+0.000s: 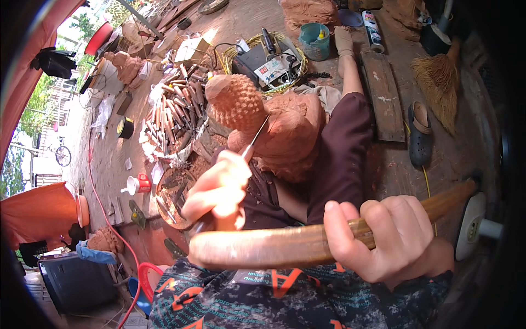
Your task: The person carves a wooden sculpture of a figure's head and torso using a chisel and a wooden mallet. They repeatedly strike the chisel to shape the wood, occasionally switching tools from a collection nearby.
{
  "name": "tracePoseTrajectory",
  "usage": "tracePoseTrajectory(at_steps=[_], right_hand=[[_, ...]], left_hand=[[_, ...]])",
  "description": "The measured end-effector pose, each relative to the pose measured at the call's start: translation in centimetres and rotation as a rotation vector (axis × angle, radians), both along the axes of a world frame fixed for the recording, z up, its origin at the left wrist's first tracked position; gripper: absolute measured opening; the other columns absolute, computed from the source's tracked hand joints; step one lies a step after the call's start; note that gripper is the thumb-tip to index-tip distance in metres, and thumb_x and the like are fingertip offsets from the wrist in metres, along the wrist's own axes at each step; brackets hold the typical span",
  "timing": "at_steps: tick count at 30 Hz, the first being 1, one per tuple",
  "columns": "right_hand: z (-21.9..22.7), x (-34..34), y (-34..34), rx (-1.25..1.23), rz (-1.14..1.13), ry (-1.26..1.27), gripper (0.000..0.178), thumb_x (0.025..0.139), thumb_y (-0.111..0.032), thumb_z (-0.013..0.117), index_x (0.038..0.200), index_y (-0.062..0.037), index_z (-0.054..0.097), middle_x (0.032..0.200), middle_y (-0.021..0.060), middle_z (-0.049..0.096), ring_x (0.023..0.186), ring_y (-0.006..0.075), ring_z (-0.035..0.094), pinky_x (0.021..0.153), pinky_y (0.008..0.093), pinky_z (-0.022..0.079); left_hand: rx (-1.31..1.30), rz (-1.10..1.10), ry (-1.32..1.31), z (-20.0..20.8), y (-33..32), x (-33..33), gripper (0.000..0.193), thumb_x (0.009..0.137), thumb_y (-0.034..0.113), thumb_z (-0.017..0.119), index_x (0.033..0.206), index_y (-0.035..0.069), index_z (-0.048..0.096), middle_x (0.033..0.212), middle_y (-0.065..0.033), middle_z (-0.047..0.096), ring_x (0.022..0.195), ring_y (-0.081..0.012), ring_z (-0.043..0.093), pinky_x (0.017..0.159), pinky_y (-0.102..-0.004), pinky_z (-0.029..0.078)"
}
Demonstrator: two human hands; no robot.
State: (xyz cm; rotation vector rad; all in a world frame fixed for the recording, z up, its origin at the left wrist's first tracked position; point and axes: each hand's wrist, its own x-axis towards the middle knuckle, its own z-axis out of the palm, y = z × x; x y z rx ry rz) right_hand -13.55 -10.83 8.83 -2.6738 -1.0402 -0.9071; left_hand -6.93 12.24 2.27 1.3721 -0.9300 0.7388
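Note:
Between my legs lies a reddish carved wooden figure [290, 131], its rounded head [236, 101] covered in small knobs. My left hand [219, 189] is closed round the handle of a carving chisel [256, 137], whose thin blade points up to the figure just below the head. Whether the tip touches the wood I cannot tell. In front of my chest, my right hand [383, 236] grips a long, slightly curved wooden club [263, 248]. Its thick, pale, worn end reaches left, close below my left hand.
Left of the figure are a heap of chisels [178, 107] and a round tray [164, 189] of chips and tools. Beyond it lies a power unit [271, 68] with coiled cable, near a teal bucket [315, 46]. On the right are a plank [383, 98], a clog [420, 134] and a broom [435, 82].

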Motion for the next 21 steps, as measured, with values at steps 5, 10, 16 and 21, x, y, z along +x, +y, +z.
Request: tracePoseTrajectory(at_steps=[5, 10, 16, 21], right_hand=[[-1.8, -0.5, -0.2, 0.211, 0.145, 0.097, 0.028, 0.075, -0.010, 0.065, 0.103, -0.0110, 0.060, 0.067, 0.0008, 0.042, 0.051, 0.0108, 0.043, 0.042, 0.0233, 0.033], [-1.8, -0.8, 0.5, 0.344, 0.231, 0.178, 0.028, 0.074, -0.011, 0.065, 0.102, -0.0094, 0.062, 0.067, 0.0000, 0.042, 0.051, 0.0096, 0.043, 0.042, 0.0219, 0.033], [-0.9, -0.2, 0.5, 0.356, 0.272, 0.035, 0.026, 0.072, -0.001, 0.063, 0.093, -0.0154, 0.060, 0.064, -0.0015, 0.038, 0.049, 0.0087, 0.042, 0.039, 0.0208, 0.034], [-1.4, 0.0, 0.7, 0.229, 0.090, -0.132, 0.023, 0.075, 0.001, 0.061, 0.092, -0.0141, 0.058, 0.060, -0.0011, 0.038, 0.045, 0.0101, 0.038, 0.036, 0.0219, 0.031]], left_hand=[[0.066, -0.022, 0.050, 1.5, 0.4, -0.7, 0.032, 0.098, 0.038, 0.045, 0.081, 0.012, 0.042, 0.065, 0.0022, 0.036, 0.054, -0.0097, 0.036, 0.059, -0.0303, 0.033], [0.073, -0.032, 0.135, 2.0, 0.6, -0.6, 0.032, 0.098, 0.035, 0.049, 0.079, 0.011, 0.041, 0.063, 0.0025, 0.037, 0.052, -0.0084, 0.035, 0.059, -0.0293, 0.034], [0.064, -0.036, 0.164, 1.9, 0.3, -0.5, 0.031, 0.097, 0.034, 0.049, 0.079, 0.010, 0.042, 0.062, 0.0013, 0.038, 0.052, -0.0094, 0.035, 0.059, -0.0298, 0.034], [0.091, 0.021, 0.096, 1.3, -0.3, -0.8, 0.027, 0.098, 0.029, 0.047, 0.081, 0.009, 0.043, 0.064, 0.0001, 0.040, 0.052, -0.0106, 0.036, 0.058, -0.0307, 0.034]])
